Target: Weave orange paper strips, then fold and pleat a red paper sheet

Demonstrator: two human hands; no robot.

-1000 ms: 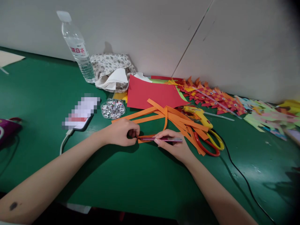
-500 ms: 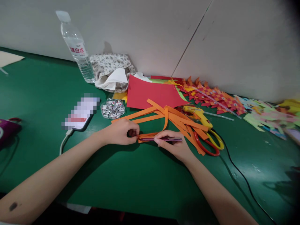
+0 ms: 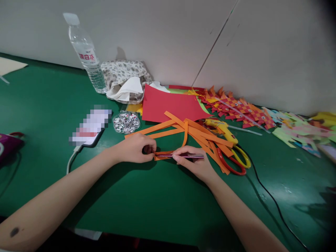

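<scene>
My left hand (image 3: 138,148) is closed in a pinch on the left end of an orange paper strip (image 3: 163,155) lying on the green table (image 3: 157,199). My right hand (image 3: 195,162) is closed around a thin purple pen-like tool (image 3: 183,156) held flat, its tip on that strip. Just behind my hands lies a pile of several orange strips (image 3: 199,134).
A water bottle (image 3: 85,52), a patterned cloth pouch with tissue (image 3: 123,80), a red sheet (image 3: 170,105), a dish of googly eyes (image 3: 127,122) and a phone on a cable (image 3: 90,127) lie behind. Scissors (image 3: 235,161), a yellow glue gun (image 3: 223,128), woven paper fish (image 3: 236,108) lie right.
</scene>
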